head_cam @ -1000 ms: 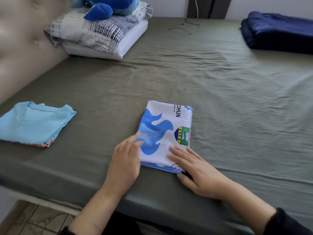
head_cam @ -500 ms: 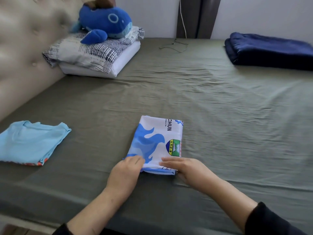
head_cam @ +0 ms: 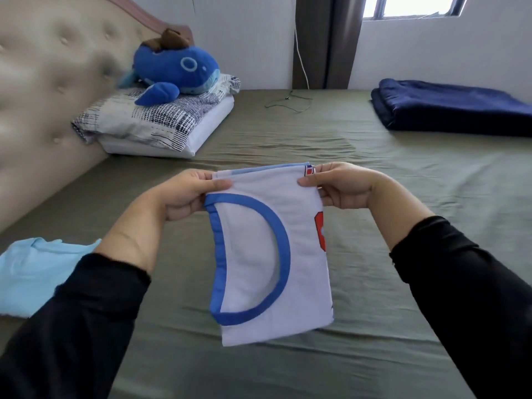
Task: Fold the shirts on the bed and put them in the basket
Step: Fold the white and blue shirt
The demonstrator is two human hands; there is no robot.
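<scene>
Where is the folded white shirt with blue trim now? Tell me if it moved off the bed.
Yes. The folded white shirt with blue trim has been lifted off the olive-green bed sheet, both hands gripping its top edge.

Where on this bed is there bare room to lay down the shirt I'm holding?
Bare sheet lies under the white shirt, between the light blue shirt on the left and the navy blanket far right. The pillows and plush whale crowd the headboard corner.

Matt white knit shirt (head_cam: 302, 254) with smooth blue ribbed trim; wrinkled olive cotton-look bed sheet (head_cam: 374, 174); plush blue whale toy (head_cam: 175, 70); tufted, faintly glossy headboard (head_cam: 51, 82).
</scene>
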